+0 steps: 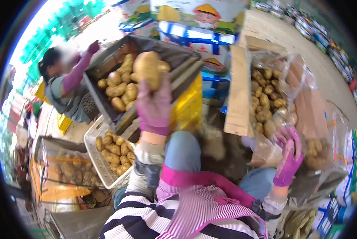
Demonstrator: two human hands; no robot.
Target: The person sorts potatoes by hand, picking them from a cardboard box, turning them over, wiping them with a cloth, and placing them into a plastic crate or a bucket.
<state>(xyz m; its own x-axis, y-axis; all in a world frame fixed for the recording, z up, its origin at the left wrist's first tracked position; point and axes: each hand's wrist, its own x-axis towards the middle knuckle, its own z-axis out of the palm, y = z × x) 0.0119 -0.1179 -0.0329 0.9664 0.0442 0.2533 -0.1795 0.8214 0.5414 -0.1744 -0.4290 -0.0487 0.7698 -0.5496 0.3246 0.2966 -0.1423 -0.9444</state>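
A large oblong potato (147, 71) is gripped in my left hand (154, 105), which wears a purple-pink glove and is raised over the edge of a grey-lined bin. Inside that bin (100, 95) lies a heap of potatoes (124, 85). My right hand (289, 153), gloved the same way, is at the near end of an open cardboard box (239, 91) lined with clear plastic (302, 75). Its fingers are slightly bent and spread, with no potato visible in them. Many potatoes (264, 95) fill the box, some close to my fingertips.
A white crate (94, 153) of potatoes stands left of my knee. Bagged potatoes (72, 167) are further left. A yellow crate (188, 105) supports the bin. Printed cartons (202, 40) are stacked ahead. A co-worker (65, 91) in purple sleeves is beyond the bin.
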